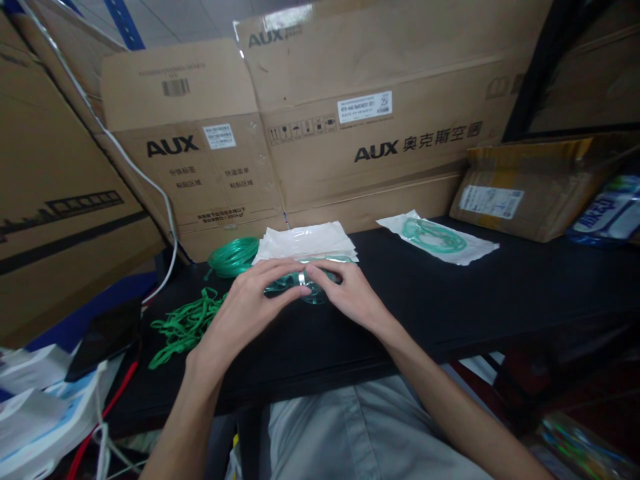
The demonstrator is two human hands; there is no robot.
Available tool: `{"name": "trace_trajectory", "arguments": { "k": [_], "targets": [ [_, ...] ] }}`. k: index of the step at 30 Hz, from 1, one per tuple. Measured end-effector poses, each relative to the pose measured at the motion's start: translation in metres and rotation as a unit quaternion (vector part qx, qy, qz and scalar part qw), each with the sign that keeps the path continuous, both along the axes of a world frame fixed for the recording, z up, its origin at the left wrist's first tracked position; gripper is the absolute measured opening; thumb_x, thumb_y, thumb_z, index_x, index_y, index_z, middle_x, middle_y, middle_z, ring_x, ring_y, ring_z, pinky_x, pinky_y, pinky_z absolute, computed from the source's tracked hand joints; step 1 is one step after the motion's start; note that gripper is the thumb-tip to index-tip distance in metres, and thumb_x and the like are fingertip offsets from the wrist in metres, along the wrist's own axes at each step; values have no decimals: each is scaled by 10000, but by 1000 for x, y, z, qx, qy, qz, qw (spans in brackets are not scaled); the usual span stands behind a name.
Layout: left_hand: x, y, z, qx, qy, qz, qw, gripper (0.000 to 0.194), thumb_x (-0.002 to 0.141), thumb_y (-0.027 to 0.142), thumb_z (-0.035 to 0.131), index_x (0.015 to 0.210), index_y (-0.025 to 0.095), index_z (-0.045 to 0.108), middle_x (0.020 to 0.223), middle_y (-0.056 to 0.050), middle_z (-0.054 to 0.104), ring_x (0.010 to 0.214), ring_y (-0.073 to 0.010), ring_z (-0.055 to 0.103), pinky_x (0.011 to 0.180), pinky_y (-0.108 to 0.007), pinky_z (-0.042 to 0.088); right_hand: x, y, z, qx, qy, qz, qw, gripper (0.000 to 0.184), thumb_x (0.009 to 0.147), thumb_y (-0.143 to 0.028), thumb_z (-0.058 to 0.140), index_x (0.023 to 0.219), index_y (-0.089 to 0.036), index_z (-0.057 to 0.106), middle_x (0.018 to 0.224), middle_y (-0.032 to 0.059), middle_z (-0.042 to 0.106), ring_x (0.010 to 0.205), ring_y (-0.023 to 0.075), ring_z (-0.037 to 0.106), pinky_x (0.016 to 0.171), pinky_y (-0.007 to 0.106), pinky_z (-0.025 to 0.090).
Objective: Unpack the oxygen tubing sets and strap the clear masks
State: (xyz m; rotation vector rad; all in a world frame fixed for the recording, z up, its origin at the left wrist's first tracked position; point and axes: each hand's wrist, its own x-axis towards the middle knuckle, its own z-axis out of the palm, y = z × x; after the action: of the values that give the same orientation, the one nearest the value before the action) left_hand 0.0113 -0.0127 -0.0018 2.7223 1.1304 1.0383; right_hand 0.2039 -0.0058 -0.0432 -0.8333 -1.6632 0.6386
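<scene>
Between my two hands, over the black table, is a clear green plastic oxygen mask (314, 293) with a silvery metal nose strip (301, 279). My left hand (260, 287) grips its left side, the thumb by the strip. From the right, my right hand (345, 287) closes on it with thumb and fingers. Much of the mask is hidden behind my fingers. Just beyond lies a stack of white pouches (305, 241). Left of it sits a coil of green tubing (234, 257), and closer to me a heap of green elastic straps (187, 323).
A white pouch with green tubing (435, 237) lies at the back right of the table (525, 293). Cardboard panels (320, 160) stand behind. An open carton (510, 200) and a blue-labelled bottle (610, 210) are far right. A power strip (50, 413) with cables is at left.
</scene>
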Motion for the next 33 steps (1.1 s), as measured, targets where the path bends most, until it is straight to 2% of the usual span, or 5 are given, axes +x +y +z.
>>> {"name": "trace_trajectory", "arguments": {
  "k": [7, 12, 23, 28, 33],
  "targets": [
    [-12, 2, 0, -15, -5, 14, 1000, 343, 891, 446, 684, 1175, 259, 729, 1233, -14, 726, 1150, -210, 661, 1055, -333, 467, 1, -3, 3, -6, -11, 34, 999, 281, 952, -374, 607, 1163, -241, 734, 1208, 25, 735, 1172, 200, 647, 1046, 326, 451],
    [-22, 5, 2, 5, -7, 32, 999, 353, 890, 444, 687, 1200, 278, 724, 1182, -3, 745, 1080, -204, 684, 1004, -323, 493, 0, -7, 5, -3, -29, 79, 996, 410, 895, -265, 670, 1305, -270, 648, 1301, 23, 681, 1156, 202, 638, 1003, 337, 476],
    [-24, 7, 2, 27, 10, -5, 1000, 359, 896, 419, 686, 1213, 254, 714, 1223, -39, 731, 1122, -229, 665, 1037, -379, 488, -2, -5, 1, -5, -27, 64, 998, 298, 901, -272, 640, 1183, -207, 713, 1156, 41, 743, 1089, 208, 666, 974, 326, 491],
    [-23, 5, 2, -45, -45, -8, 998, 369, 900, 396, 684, 1231, 234, 683, 1193, -56, 727, 1074, -224, 674, 1029, -387, 493, -2, -6, 0, 27, -66, 14, 997, 297, 872, -233, 645, 1160, -223, 714, 1168, 44, 739, 1066, 213, 675, 925, 314, 498],
    [-32, 4, 2, -123, -150, -70, 979, 265, 872, 318, 727, 1121, 238, 683, 1209, -43, 711, 1191, -216, 628, 1086, -361, 461, -3, -6, -2, 26, -103, -37, 994, 286, 882, -260, 640, 1156, -226, 714, 1169, 65, 736, 1051, 221, 675, 926, 331, 489]
  ]
}}
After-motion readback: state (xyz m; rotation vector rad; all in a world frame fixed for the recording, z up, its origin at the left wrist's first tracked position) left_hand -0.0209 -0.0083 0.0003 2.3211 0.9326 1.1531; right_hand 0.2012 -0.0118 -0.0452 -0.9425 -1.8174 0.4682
